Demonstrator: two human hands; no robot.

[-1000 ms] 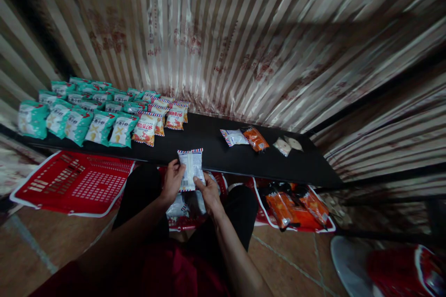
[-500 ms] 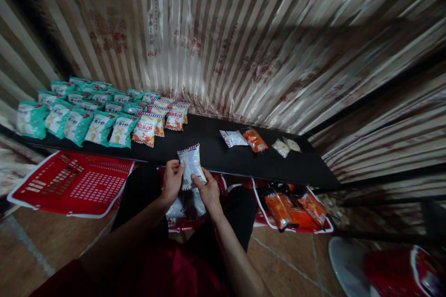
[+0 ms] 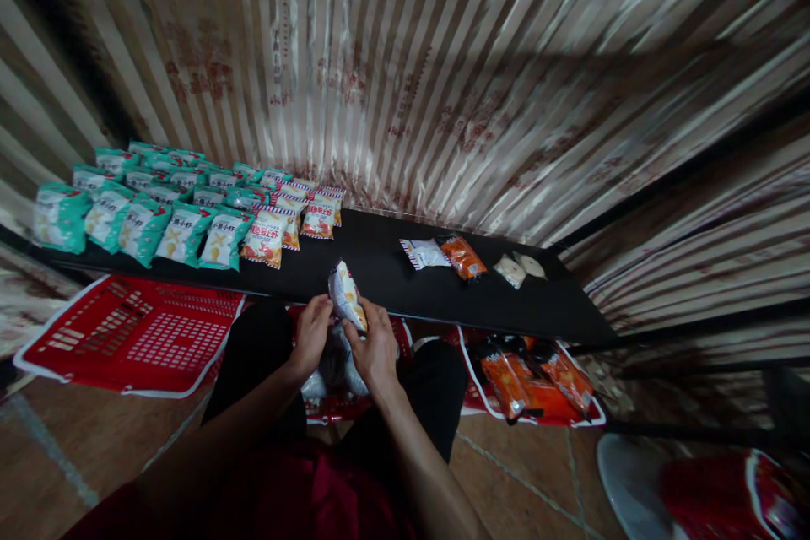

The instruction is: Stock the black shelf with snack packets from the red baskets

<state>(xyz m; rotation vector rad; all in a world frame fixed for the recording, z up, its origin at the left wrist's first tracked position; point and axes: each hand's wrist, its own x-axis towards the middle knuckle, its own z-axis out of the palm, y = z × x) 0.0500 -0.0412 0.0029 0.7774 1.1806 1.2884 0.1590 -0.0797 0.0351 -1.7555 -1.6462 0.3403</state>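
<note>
Over the front edge of the black shelf (image 3: 380, 270), a small white snack bag (image 3: 346, 295) stands tilted, its narrow side turned partly toward me. My right hand (image 3: 375, 343) is closed round the bag's lower right part. My left hand (image 3: 311, 331) has its fingers curled in at the bag's left edge; the fingertips' contact is partly hidden. Below my hands, between my knees, a red basket (image 3: 326, 419) holds silvery bags. Left on the shelf, several matching white and orange snack bags (image 3: 262, 238) stand beside rows of teal snack bags (image 3: 174, 232).
Right on the shelf lie a white bag (image 3: 425, 253), an orange packet (image 3: 463, 257) and two pale small packets (image 3: 510, 270). A red basket (image 3: 177, 333) sits at left; another basket (image 3: 550, 416) holds orange packets. Striped curtain (image 3: 380, 84) hangs behind.
The bag has turned from its printed flat back facing me to a narrower, tilted view. My right hand has shifted its hold slightly up. The shelf goods have stayed put.
</note>
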